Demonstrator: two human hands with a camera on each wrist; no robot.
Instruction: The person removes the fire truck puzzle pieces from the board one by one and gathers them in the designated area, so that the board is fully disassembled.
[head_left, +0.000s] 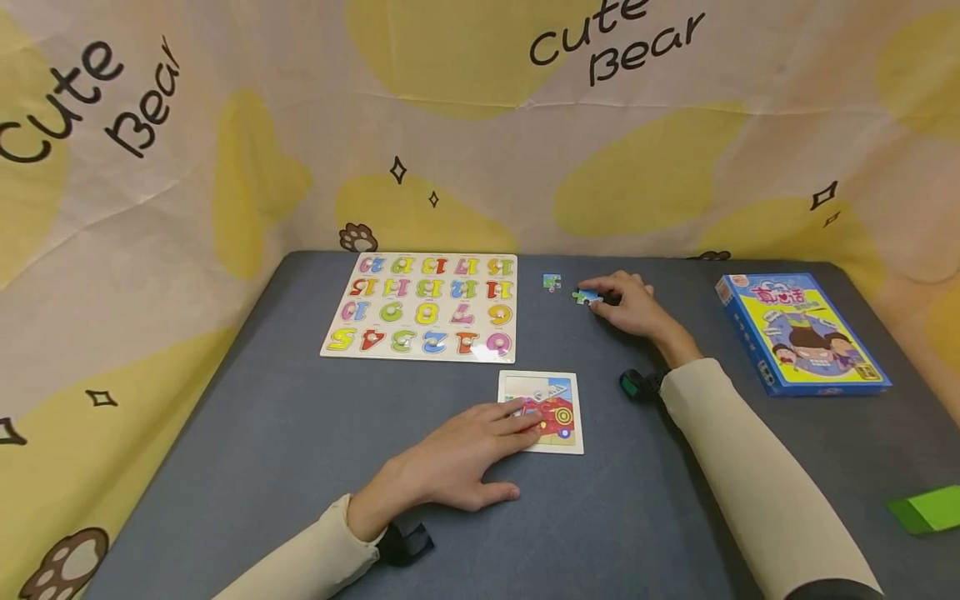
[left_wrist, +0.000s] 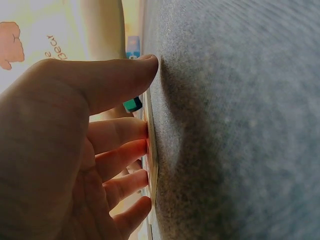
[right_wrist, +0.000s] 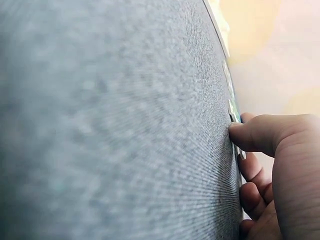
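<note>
My left hand [head_left: 468, 454] rests with its fingers fairly straight on a small framed jigsaw puzzle [head_left: 561, 392], which shows a red vehicle and has a bare patch near its upper left. The thumb lies apart, close to the table; in the left wrist view the fingertips touch the puzzle's face. At the far side, my right hand [head_left: 630, 307] pinches a blue and green jigsaw piece [head_left: 585, 297] between thumb and index finger, low at the table surface. A second jigsaw piece [head_left: 552, 282] lies just left of it. The right wrist view shows the held piece [right_wrist: 236, 116] edge-on.
A number board [head_left: 420, 304] with colourful digits lies at the back left. To the right stands a blue and yellow box [head_left: 810, 333]. A green block [head_left: 926, 510] sits at the right edge of the dark grey table [head_left: 285, 450]. Patterned cloth [head_left: 465, 125] hangs behind.
</note>
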